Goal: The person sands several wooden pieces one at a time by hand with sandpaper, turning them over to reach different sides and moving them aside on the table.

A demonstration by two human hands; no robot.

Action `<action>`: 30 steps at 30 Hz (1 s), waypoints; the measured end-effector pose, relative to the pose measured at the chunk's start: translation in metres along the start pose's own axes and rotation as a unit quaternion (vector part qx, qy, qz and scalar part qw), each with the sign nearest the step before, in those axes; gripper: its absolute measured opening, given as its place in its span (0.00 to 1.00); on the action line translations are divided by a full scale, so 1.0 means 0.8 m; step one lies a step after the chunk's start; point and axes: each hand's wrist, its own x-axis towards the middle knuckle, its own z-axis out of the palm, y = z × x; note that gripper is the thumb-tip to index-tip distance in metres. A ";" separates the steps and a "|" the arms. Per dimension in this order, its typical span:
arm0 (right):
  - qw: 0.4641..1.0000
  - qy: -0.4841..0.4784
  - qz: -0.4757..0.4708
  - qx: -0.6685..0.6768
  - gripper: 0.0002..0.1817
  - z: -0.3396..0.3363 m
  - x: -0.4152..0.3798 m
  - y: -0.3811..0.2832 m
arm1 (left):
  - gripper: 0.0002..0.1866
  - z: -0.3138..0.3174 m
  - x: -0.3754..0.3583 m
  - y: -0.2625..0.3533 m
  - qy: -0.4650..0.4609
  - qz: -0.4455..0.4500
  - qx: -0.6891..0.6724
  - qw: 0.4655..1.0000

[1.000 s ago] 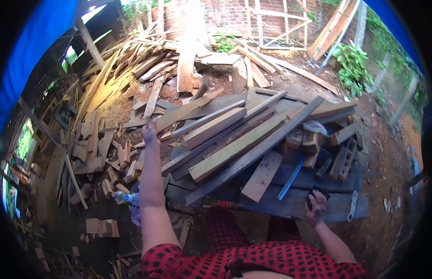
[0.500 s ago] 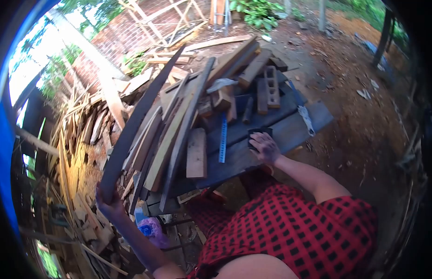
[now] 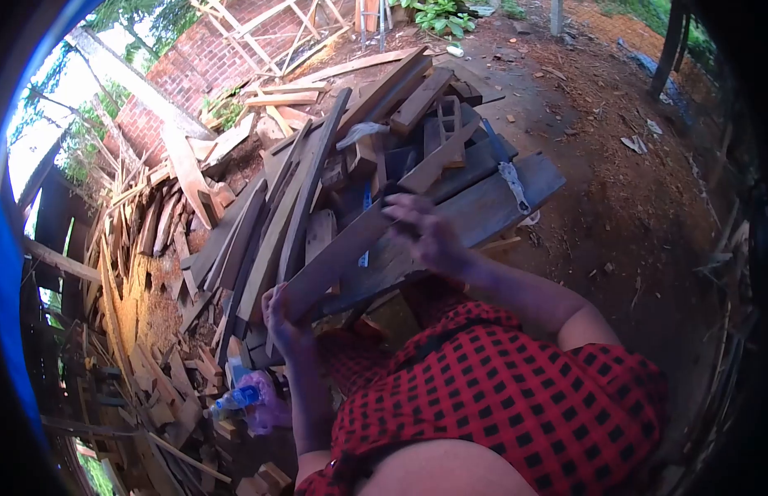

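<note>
The plank [image 3: 338, 258] has swung in from the left and now slants over the surface [image 3: 543, 176], within reach of both hands: the left hand [image 3: 282, 318] grasps its near end; the right hand [image 3: 427, 236], blurred, meets its middle, grip unclear

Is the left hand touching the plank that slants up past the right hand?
Touching. The head view shows the left hand gripping the near end of the plank, with no gap between them.

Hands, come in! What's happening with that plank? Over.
Left hand grips plank by near end. Right hand at its middle. Ruler partly hidden behind plank.
</note>
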 end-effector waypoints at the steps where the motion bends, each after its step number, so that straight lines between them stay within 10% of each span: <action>1: 0.998 -0.041 -0.031 0.019 0.15 0.015 0.006 -0.017 | 0.11 0.006 -0.005 -0.003 -0.018 0.017 0.008 1.000; 10: 0.947 -0.250 -0.181 0.085 0.22 0.106 -0.020 -0.085 | 0.21 -0.014 0.001 -0.031 -0.021 -0.007 -0.043 0.999; 16: 0.993 -0.117 -0.005 -0.022 0.17 0.027 0.003 0.115 | 0.26 0.007 -0.020 -0.016 0.045 -0.049 -0.003 0.998; 22: 0.938 -0.048 0.314 -0.139 0.32 -0.074 0.033 0.352 | 0.26 0.006 -0.018 -0.018 0.071 -0.064 -0.011 0.995; 30: 0.920 -0.036 0.334 -0.202 0.22 -0.043 0.054 0.306 | 0.29 -0.001 -0.022 -0.022 0.067 -0.093 -0.019 0.993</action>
